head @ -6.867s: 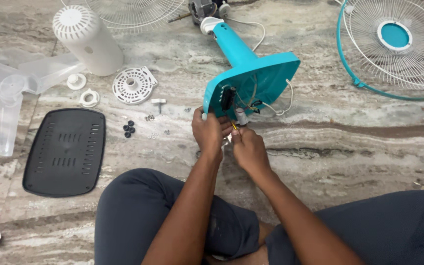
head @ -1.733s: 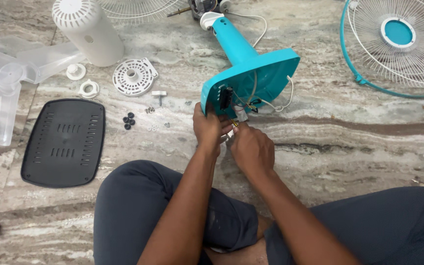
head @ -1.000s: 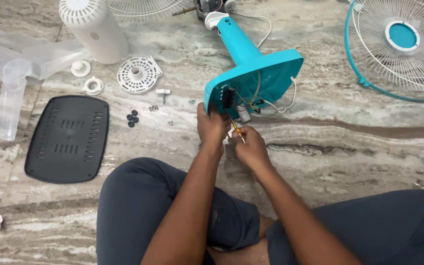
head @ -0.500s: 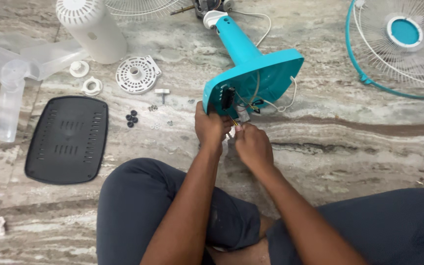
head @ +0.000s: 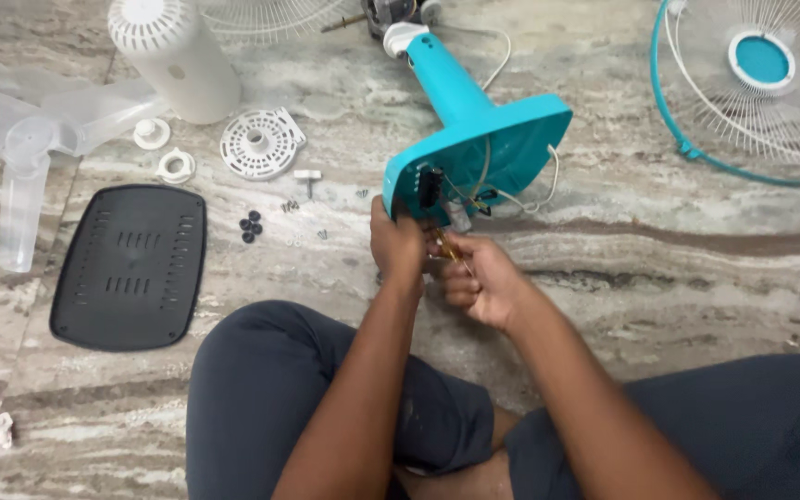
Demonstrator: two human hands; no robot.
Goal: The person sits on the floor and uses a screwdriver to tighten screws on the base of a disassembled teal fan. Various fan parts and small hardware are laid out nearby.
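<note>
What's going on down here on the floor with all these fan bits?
A person sits on the stone floor with a teal fan base tipped up, its open underside and wires facing them. The left hand steadies the base's edge while the right hand pinches something small and yellowish at the wires. A black cover plate, small screws, white parts and a fan grille lie around.

no packages, labels, signs or screens visible
</note>
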